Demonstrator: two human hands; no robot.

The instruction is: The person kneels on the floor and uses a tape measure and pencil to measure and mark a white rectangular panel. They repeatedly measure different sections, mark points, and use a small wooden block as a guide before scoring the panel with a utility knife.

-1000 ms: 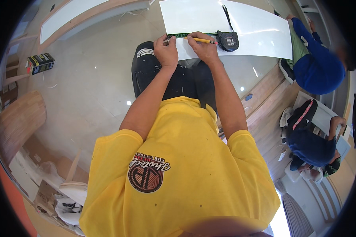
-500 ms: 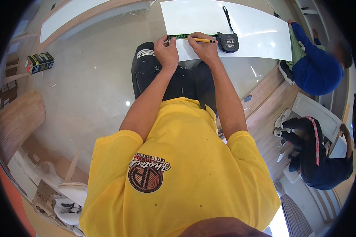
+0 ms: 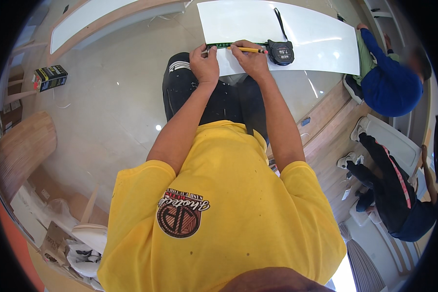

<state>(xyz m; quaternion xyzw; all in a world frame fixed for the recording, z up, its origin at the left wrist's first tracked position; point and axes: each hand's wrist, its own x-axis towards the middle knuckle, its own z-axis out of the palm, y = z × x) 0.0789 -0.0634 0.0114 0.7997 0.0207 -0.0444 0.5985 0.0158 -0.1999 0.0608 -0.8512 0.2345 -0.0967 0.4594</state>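
A glossy white panel [image 3: 321, 24] lies in front of my knees. On it rests a black tape measure [image 3: 280, 52] with a wrist strap, its green blade [image 3: 222, 45] drawn out toward the left edge. My left hand [image 3: 204, 65] is closed, pinching the blade's end at that edge. In my right hand [image 3: 250, 59] is a yellow pencil [image 3: 250, 49] with a pink eraser. The pencil's tip is beside the blade, and my right fingers rest on the panel there. Whether the tip touches the panel cannot be made out.
A person in blue [image 3: 392, 87] crouches at the panel's right end. Another person in dark trousers [image 3: 389, 185] is at the lower right, near a white board [image 3: 392, 138]. At left stand a black and yellow box [image 3: 50, 78] and a wooden chair back [image 3: 27, 151].
My hands, the pencil and the tape measure stay almost in place. At the right, the person in dark trousers has shifted, with one foot moved farther up.
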